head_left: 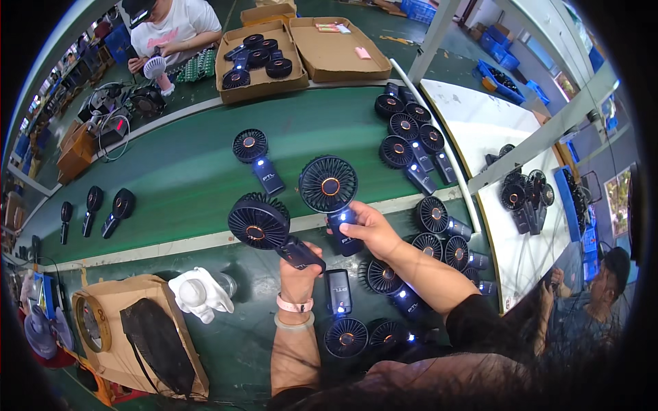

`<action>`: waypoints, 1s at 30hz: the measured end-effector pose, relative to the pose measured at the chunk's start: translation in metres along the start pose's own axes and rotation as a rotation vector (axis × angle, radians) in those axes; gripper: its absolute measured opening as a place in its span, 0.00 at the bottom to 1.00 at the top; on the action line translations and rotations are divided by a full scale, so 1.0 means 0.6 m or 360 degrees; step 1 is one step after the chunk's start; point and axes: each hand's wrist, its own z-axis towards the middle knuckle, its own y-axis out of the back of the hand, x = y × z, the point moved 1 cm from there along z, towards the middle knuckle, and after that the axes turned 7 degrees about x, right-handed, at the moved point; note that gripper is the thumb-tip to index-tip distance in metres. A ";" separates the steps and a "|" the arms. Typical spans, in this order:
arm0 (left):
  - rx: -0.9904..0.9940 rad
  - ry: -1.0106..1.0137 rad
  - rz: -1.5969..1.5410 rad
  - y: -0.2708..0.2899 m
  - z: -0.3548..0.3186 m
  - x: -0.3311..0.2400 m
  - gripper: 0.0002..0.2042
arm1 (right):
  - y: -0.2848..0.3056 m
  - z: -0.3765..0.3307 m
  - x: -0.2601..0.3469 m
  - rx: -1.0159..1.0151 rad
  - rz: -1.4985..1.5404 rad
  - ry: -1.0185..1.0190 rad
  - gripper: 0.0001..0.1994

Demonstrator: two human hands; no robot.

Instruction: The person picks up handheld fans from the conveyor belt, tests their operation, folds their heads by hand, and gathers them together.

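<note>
My left hand is wrapped round the grip of a black handheld fan, its round caged head tilted up to the left. In my right hand is a second black handheld fan, held upright with the thumb on the front of its handle near a lit white light. Both fans are above the near edge of the green belt. Just below my hands, another black fan lies on the bench with its head toward me. Several more fans lie beneath and beside my right forearm, some with lights on.
Fans cluster at the belt's right end; others rest at its left. Cardboard trays stand beyond the belt. On my left are a white crumpled bag and a box with tape and a black pouch. Two co-workers are nearby.
</note>
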 end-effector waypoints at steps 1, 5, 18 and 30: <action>0.0000 -0.0002 -0.0001 -0.002 0.000 0.000 0.23 | 0.002 0.001 -0.003 0.0001 -0.0002 0.0000 0.15; -0.0043 0.0070 0.0060 -0.004 -0.002 0.003 0.24 | 0.011 0.001 -0.017 -0.0030 -0.0037 -0.0043 0.19; 0.0243 0.0058 -0.0311 -0.008 0.006 -0.002 0.28 | 0.015 0.008 -0.019 -0.0136 -0.0055 -0.0007 0.15; 0.0162 0.0189 -0.0386 -0.010 0.006 -0.013 0.45 | -0.025 0.013 -0.027 -0.0107 -0.0622 0.0055 0.19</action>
